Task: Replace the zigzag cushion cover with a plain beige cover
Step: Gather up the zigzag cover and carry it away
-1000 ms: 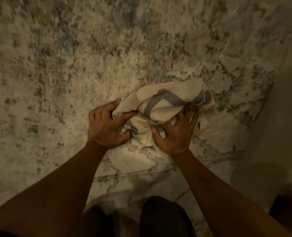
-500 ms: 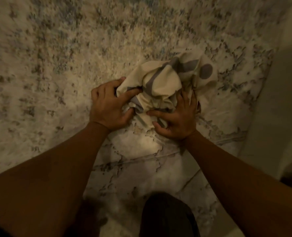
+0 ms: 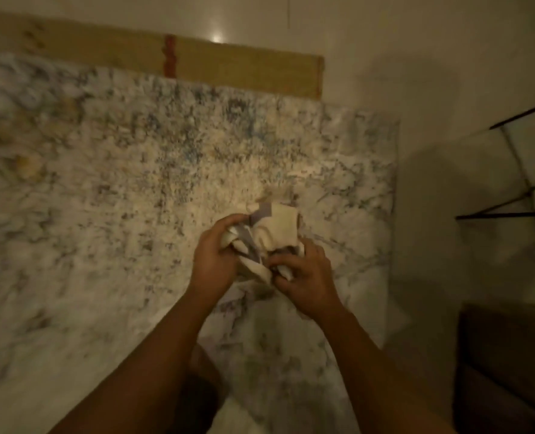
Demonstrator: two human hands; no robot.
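Note:
The zigzag cushion cover point(image 3: 275, 230), cream with grey stripes, is crumpled into a tight bundle held above the rug. My left hand point(image 3: 217, 261) grips its left side with curled fingers. My right hand point(image 3: 304, 277) grips the lower right part, the thumb pressing into the folds. No cushion insert or beige cover is in view.
A mottled cream and blue-grey rug point(image 3: 134, 214) covers the floor below. A tan woven mat point(image 3: 228, 67) with a red band lies along its far edge. Thin black metal legs point(image 3: 517, 183) stand at right, and dark furniture point(image 3: 507, 364) sits at lower right.
The cover has been gathered from a loose heap on the rug into a small bundle lifted in both hands. The view has risen and pulled back.

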